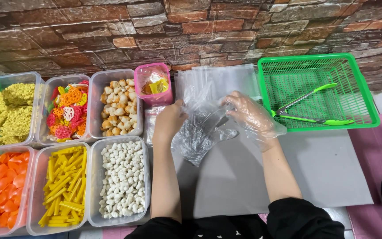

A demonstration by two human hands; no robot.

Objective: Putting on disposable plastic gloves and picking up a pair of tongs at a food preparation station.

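- Nearest, along the desk's (pixel 323 177) front left edge, three clear tubs sit side by side: orange crackers (pixel 3 190), yellow sticks (pixel 63 183) and white pellets (pixel 122 179).
- Just beyond, at the middle of the desk, the left hand (pixel 169 120) is bare, its fingers curled onto the edge of a crumpled clear plastic glove (pixel 200 132).
- Beside it, the right hand (pixel 250 116) already wears a clear plastic glove and pinches the same crumpled glove from the other side, fingers bent.
- Behind the hands, a stack of clear bags (pixel 219 82) lies flat toward the back edge.
- Farther left, three more tubs hold yellow lattice crackers (pixel 9 110), mixed coloured crackers (pixel 67 113) and pale puffs (pixel 118 108), with a pink cup (pixel 154 84) next to them.
- At the back right corner, a green basket (pixel 359 88) holds green-tipped tongs (pixel 310 106).
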